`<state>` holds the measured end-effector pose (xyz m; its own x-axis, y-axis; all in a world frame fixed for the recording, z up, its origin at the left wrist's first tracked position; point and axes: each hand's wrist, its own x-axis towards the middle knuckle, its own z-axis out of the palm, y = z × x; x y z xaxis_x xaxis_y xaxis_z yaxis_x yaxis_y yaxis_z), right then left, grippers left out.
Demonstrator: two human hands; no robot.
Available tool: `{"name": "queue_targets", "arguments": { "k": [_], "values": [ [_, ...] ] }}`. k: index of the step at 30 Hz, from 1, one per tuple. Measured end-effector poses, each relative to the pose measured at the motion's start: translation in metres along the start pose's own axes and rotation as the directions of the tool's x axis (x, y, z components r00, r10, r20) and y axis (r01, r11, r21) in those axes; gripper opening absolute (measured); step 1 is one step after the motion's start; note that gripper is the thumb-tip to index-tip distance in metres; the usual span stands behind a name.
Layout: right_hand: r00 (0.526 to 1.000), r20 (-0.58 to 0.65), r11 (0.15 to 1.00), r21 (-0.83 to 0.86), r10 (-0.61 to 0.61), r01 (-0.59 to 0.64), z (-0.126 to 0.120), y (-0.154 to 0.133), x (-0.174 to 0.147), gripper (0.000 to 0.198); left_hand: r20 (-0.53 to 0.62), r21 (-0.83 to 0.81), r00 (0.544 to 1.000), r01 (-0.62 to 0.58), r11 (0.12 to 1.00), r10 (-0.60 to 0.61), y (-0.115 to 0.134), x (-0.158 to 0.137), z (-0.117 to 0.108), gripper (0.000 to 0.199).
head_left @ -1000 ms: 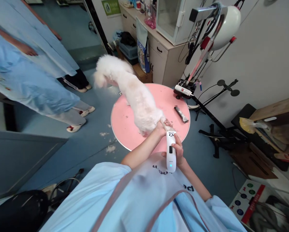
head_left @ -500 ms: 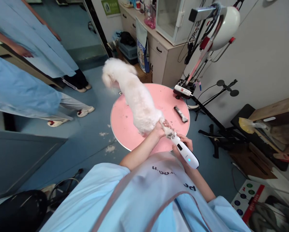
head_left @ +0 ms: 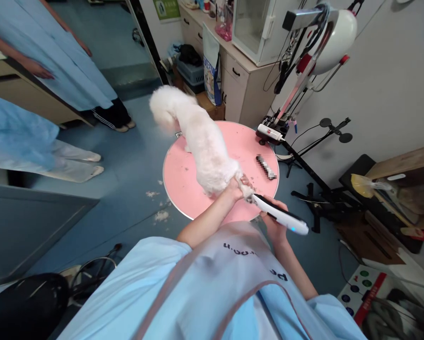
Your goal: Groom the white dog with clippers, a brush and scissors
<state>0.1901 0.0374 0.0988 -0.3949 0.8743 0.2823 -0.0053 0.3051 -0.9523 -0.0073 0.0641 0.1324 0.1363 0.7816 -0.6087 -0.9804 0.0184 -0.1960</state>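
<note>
Read the round pink table (head_left: 183,189) as a dial, with the person in the blue gown (head_left: 205,278) at six. The white dog (head_left: 208,141) stands on it, its head out past eleven and its rump towards five. The left hand (head_left: 235,189) is closed round its hind leg (head_left: 245,191); the right hand (head_left: 276,230) wraps the white clipper (head_left: 288,219), its tip against the paw end, a blue light glowing.

Loose fur flecks the tabletop; more lies on the blue floor (head_left: 137,264) towards eight. A blurred-out long object (head_left: 266,167) rests at three. Cabinets (head_left: 235,85) stand at twelve, a white dryer (head_left: 335,42) on its stand at one, and two people in blue gowns around ten.

A bag (head_left: 212,66) by the cabinets shows "TURAL". The gown's black lettering I can't make out, nor the small print on the green sign (head_left: 167,10) near eleven.
</note>
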Motion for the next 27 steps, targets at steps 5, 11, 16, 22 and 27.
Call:
{"name": "queue_targets", "arguments": {
  "k": [5, 11, 16, 22, 27],
  "values": [
    [0.883, 0.394, 0.855, -0.336, -0.253, 0.395, -0.006, -0.012, -0.003, 0.021, 0.013, 0.034, 1.0, 0.004, 0.999, -0.005, 0.001, 0.005, -0.003, 0.044],
    [0.817, 0.429, 0.699, -0.442, -0.386, 0.563, -0.003, -0.012, -0.01, 0.035, 0.03, 0.02, 0.999, 0.011, 1.0, -0.012, 0.001, 0.006, -0.005, 0.045],
    [0.792, 0.437, 0.663, -0.445, -0.426, 0.602, -0.001, -0.009, -0.011, 0.04, 0.013, 0.03, 1.0, 0.023, 0.999, -0.023, 0.003, 0.007, -0.005, 0.041],
    [0.843, 0.454, 0.742, -0.45, -0.289, 0.497, -0.001, -0.009, -0.01, 0.038, 0.019, 0.044, 1.0, -0.014, 0.999, 0.013, 0.003, 0.003, -0.003, 0.038],
    [0.796, 0.6, 0.873, -0.343, -0.08, 0.347, -0.004, -0.029, 0.002, 0.037, -0.019, 0.097, 1.0, -0.016, 0.995, 0.017, 0.004, 0.005, -0.005, 0.04]
  ]
}}
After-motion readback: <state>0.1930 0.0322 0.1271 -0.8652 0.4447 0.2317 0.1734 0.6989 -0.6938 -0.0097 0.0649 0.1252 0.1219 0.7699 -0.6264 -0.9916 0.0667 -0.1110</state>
